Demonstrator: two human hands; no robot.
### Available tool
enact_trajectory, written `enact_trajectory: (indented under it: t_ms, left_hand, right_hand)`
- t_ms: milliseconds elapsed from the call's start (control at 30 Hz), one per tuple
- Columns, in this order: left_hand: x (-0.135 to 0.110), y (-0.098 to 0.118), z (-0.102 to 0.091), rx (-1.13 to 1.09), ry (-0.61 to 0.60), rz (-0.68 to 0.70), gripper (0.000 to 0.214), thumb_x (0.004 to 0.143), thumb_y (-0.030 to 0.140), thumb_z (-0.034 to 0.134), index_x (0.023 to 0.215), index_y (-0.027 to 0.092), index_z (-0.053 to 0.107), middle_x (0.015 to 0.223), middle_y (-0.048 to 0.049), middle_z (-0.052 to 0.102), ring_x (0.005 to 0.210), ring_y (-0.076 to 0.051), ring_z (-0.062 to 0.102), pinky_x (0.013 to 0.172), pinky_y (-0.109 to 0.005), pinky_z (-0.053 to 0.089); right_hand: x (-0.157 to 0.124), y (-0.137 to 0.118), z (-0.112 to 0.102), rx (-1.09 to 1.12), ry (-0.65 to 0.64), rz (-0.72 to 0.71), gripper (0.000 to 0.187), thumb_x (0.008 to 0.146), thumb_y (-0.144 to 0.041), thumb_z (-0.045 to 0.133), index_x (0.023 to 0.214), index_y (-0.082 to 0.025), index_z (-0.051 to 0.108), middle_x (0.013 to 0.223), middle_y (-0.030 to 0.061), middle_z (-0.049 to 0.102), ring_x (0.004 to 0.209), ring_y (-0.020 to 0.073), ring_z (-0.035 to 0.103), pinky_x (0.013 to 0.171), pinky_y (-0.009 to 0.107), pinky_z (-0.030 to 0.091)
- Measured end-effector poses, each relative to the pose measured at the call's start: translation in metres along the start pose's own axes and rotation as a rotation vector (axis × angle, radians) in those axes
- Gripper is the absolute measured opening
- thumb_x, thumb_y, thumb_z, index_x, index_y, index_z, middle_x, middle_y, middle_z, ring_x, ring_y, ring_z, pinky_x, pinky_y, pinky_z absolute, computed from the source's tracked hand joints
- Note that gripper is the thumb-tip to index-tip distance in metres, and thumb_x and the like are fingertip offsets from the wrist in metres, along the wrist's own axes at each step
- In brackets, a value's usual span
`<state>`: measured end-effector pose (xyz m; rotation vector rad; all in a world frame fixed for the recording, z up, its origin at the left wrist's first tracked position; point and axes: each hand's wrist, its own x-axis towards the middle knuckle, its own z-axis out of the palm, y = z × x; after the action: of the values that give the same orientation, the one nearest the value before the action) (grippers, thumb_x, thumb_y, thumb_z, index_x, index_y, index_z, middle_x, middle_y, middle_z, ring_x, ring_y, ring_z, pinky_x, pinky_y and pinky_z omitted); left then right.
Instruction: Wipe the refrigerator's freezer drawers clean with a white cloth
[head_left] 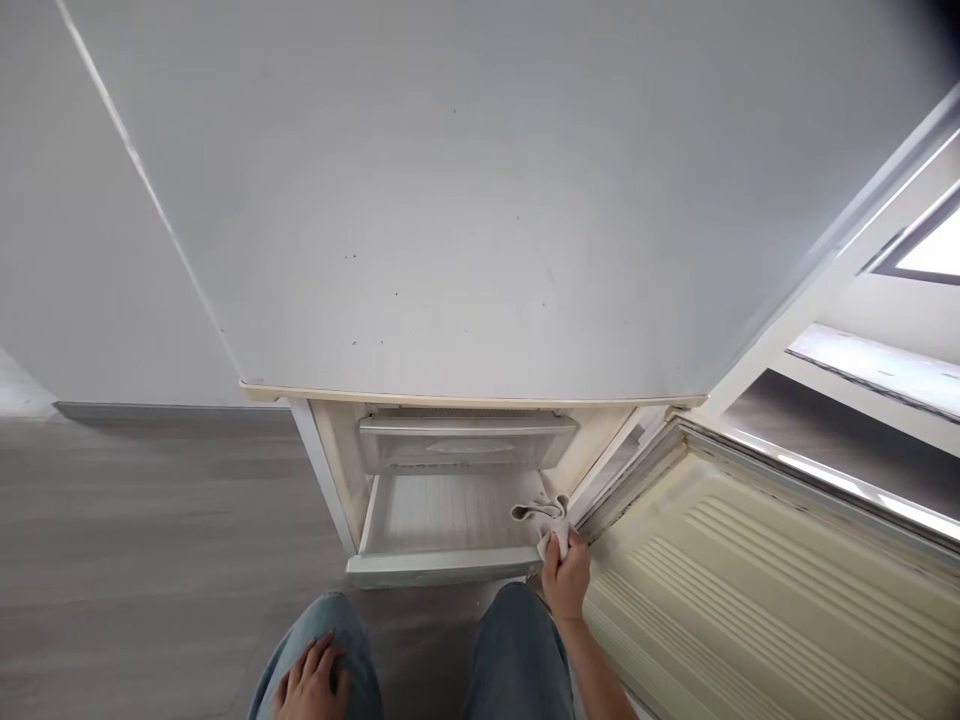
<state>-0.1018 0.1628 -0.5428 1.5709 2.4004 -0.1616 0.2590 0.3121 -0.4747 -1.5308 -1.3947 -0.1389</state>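
Clamping a crumpled off-white cloth (pixel 541 518) in its grip, the right hand (pixel 566 578) sits at the right front corner of the open white plastic freezer drawer (pixel 442 567). Cloth's long axis points up-left from the fist, into the drawer. Meanwhile the left hand (pixel 309 680) lies on a blue-jeaned knee (pixel 334 625), grip apart.

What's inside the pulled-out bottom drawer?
Bottom drawer: a crumpled cloth at its right side, gripped by the right hand; ribbed floor elsewhere. Its rear is hidden under the upper drawer.

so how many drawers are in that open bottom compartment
2. The upper translucent white plastic drawer is pushed in; the lower drawer is pulled out, with the right hand holding a pale cloth at its right corner. Others may hide above.
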Motion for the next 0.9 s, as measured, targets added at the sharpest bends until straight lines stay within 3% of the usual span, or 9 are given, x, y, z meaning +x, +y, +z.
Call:
enact_trajectory:
  t_ms: [67,133,233,300,367,433,567,733,900]
  left_hand:
    - [0.000,-0.001,0.001,0.000,-0.011,-0.003,0.045,0.090,0.032,0.034,0.126,0.025,0.059,0.148,-0.0022,0.047,0.141,-0.024,0.035,0.115,-0.044,0.027]
    - [0.000,-0.002,0.003,-0.004,-0.030,-0.012,0.045,0.089,0.034,0.035,0.126,0.026,0.060,0.149,-0.0021,0.046,0.142,-0.024,0.034,0.115,-0.045,0.026]
    - [0.000,-0.005,0.005,-0.008,-0.028,-0.015,0.044,0.089,0.034,0.036,0.125,0.026,0.060,0.149,-0.0006,0.046,0.142,-0.023,0.034,0.115,-0.044,0.025]
    - [-0.001,-0.006,0.006,-0.005,-0.003,-0.007,0.045,0.089,0.033,0.036,0.126,0.025,0.060,0.148,-0.0010,0.047,0.141,-0.024,0.034,0.115,-0.045,0.025]
    - [-0.001,-0.006,0.008,-0.010,0.022,0.003,0.045,0.089,0.033,0.035,0.125,0.024,0.061,0.147,-0.0018,0.049,0.140,-0.025,0.036,0.115,-0.045,0.026]
    - [-0.001,-0.007,0.009,-0.012,0.033,0.004,0.044,0.088,0.033,0.036,0.122,0.025,0.062,0.147,-0.0014,0.049,0.140,-0.025,0.037,0.115,-0.046,0.027]
    - [-0.001,-0.010,0.010,-0.009,0.023,-0.005,0.045,0.088,0.033,0.035,0.124,0.024,0.061,0.148,-0.0011,0.048,0.140,-0.025,0.035,0.115,-0.046,0.026]
    - [0.000,-0.017,0.015,-0.084,-0.004,-0.012,0.045,0.088,0.038,0.034,0.120,0.027,0.063,0.147,0.0003,0.049,0.140,-0.026,0.035,0.114,-0.047,0.028]
    - [0.001,-0.016,0.016,-0.034,0.031,0.000,0.043,0.088,0.035,0.036,0.120,0.026,0.063,0.147,-0.0010,0.049,0.141,-0.025,0.034,0.114,-0.045,0.027]
  right_hand:
    - [-0.004,-0.021,-0.009,0.056,0.155,0.226,0.039,0.093,-0.056,0.039,0.091,-0.018,0.050,0.075,0.0115,0.060,0.068,0.0259,0.061,0.057,0.035,0.046]
    - [-0.009,-0.044,-0.023,0.106,0.296,0.326,0.032,0.092,-0.053,0.045,0.083,-0.022,0.046,0.064,0.0055,0.054,0.056,0.0213,0.055,0.050,0.032,0.041]
    - [-0.025,-0.067,-0.042,0.146,0.339,0.211,0.032,0.093,-0.041,0.051,0.066,-0.027,0.039,0.049,-0.0009,0.043,0.043,0.0159,0.043,0.045,0.030,0.036]
    - [-0.042,-0.074,-0.043,0.147,0.288,0.115,0.029,0.092,-0.035,0.052,0.067,-0.026,0.042,0.048,0.0009,0.047,0.040,0.0160,0.045,0.043,0.030,0.038]
    - [-0.062,-0.075,-0.032,0.143,0.160,0.024,0.017,0.094,-0.034,0.049,0.082,-0.022,0.052,0.064,0.0098,0.062,0.053,0.0213,0.060,0.049,0.033,0.049]
    - [-0.081,-0.074,-0.015,0.120,-0.029,-0.083,0.022,0.096,-0.032,0.042,0.107,-0.020,0.056,0.093,0.0175,0.070,0.084,0.0276,0.069,0.066,0.039,0.058]
    - [-0.103,-0.068,0.023,0.029,-0.307,-0.334,0.044,0.095,-0.021,0.036,0.138,-0.027,0.045,0.129,0.0115,0.062,0.126,0.0302,0.053,0.096,0.054,0.052]
    - [-0.112,-0.050,0.059,-0.067,-0.421,-0.470,0.047,0.091,-0.017,0.034,0.130,-0.029,0.058,0.129,0.0095,0.063,0.124,0.0344,0.054,0.098,0.062,0.047]
    - [-0.094,-0.042,0.069,-0.021,-0.940,-0.464,0.055,0.088,-0.014,0.042,0.128,-0.048,0.057,0.128,-0.0030,0.063,0.120,0.0295,0.059,0.099,0.054,0.050]
